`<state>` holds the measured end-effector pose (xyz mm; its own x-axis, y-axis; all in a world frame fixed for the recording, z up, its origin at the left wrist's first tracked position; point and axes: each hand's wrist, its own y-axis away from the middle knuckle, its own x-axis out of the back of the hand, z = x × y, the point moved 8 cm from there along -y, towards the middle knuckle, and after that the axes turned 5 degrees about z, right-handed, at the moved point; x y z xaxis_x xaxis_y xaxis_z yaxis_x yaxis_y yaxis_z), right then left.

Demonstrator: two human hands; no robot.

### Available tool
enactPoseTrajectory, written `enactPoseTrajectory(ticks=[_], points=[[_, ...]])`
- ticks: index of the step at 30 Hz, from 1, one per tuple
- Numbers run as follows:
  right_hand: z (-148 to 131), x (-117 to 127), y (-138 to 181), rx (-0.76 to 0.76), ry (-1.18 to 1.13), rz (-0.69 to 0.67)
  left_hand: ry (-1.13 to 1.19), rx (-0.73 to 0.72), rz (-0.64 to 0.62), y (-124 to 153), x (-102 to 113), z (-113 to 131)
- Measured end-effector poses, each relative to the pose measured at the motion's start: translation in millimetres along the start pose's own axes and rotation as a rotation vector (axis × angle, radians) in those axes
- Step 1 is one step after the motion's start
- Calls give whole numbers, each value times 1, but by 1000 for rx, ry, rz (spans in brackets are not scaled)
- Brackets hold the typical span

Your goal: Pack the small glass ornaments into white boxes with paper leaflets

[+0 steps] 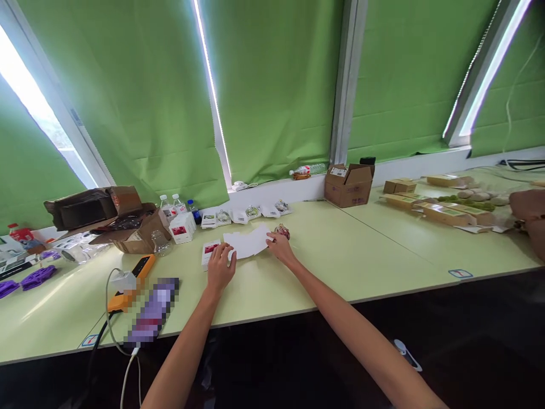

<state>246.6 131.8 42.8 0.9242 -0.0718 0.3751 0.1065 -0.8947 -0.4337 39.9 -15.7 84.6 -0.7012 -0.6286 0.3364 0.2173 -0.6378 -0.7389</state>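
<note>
A white sheet of thin card (pixel 247 243), creased like an unfolded box, lies between my hands on the pale table. Its left edge is under the bent fingers of my left hand (pixel 220 266), with the thumb close by on the near side. My right hand (pixel 280 248) pinches the card's right edge between thumb and fingers. Beside my left fingers sits a white box or stack of card with a red picture (pixel 210 249). Just behind my right hand lies a small reddish, shiny, wrapped item (pixel 282 230), partly hidden.
Along the back stand white boxes (pixel 182 228), several clear-wrapped items on white card (pixel 252 212), bottles and an open carton (pixel 349 184). To the left are a large torn carton (pixel 142 233), an orange power strip (pixel 142 272) and a phone (pixel 155 312) on a cable. Trays (pixel 451 214) lie right.
</note>
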Motion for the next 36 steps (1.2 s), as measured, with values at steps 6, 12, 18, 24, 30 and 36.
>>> enactPoseTrajectory(ticks=[6, 12, 18, 24, 30, 36], points=[[-13, -8, 5, -62, -577, -77, -60, 11, -184, 6, -23, -3], [-39, -9, 16, -25, -778, -228, 328, 526, -252, -6, -60, -30], [-39, -6, 18, -37, -770, -260, 667, 832, -218, 2, -88, -50], [-29, -19, 22, -126, -678, -316, 911, 909, 12, 12, -81, -69], [-24, -24, 20, -152, -619, -290, 892, 907, 113, 12, -72, -66], [-11, -14, 13, -178, -566, -195, 813, 860, 30, 12, -74, -57]])
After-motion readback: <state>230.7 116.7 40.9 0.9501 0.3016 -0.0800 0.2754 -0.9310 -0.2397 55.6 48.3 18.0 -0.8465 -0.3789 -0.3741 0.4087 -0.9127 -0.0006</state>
